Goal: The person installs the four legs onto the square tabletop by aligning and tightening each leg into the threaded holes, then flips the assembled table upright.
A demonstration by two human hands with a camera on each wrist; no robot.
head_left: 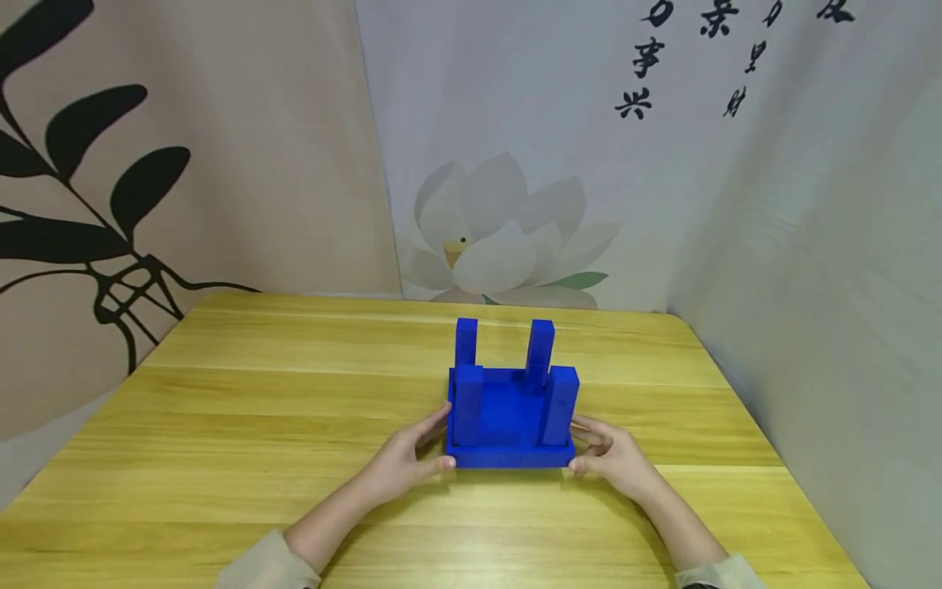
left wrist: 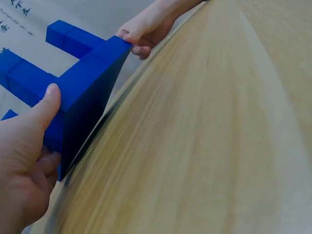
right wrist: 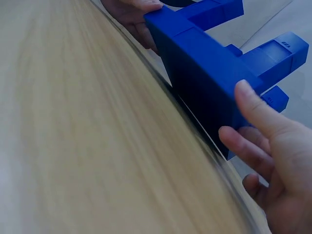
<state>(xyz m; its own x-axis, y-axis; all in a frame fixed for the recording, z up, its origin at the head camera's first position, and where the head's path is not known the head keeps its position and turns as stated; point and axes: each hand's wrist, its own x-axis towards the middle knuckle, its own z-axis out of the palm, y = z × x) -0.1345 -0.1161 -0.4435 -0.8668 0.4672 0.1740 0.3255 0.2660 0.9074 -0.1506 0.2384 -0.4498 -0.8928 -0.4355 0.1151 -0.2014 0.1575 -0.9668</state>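
A blue square frame with raised edges and an upright post at each corner sits between both hands in the head view, like a small upturned table. My left hand grips its left side, the thumb at the near corner and the fingers farther back along the side. On the opposite side, my right hand holds it with the thumb at the near right corner. Both wrist views show the flat dark underside of the blue frame tipped up from the wooden surface. Some fingertips are hidden behind it.
The wooden table spreads around the hands, its far edge meeting a fabric backdrop printed with dark leaves, a pale lotus and black characters. To the right, more pale cloth hangs along the table's side.
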